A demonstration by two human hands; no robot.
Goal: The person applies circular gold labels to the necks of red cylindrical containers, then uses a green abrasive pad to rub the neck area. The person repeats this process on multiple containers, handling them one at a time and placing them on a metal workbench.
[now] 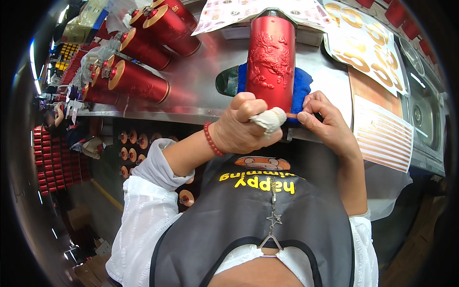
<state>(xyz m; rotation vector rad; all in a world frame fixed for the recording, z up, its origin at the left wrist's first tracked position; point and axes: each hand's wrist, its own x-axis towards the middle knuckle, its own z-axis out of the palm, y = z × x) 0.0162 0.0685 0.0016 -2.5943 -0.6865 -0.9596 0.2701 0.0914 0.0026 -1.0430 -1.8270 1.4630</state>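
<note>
A red metallic cylinder [271, 57] with a raised relief lies on a blue cloth [302, 88], its near end toward me. My left hand [246, 124] is closed at that end, its fingers curled around a bunched white cloth [271, 119] that presses against the rim. I cannot tell whether this cloth is held or wrapped over a finger. At the right of the rim, my right hand [327, 119] pinches a thin gold strip [292, 115] between thumb and forefinger. The strip runs from my fingertips to the cylinder's edge, and the white cloth hides its other end.
Several similar red cylinders [138, 81] lie at the left of the metal table [205, 62]. To the right are a sheet of gold strips [382, 136], a sheet of gold ring-shaped stickers [366, 40] and a sink [425, 117]. A printed sheet [229, 14] lies at the back.
</note>
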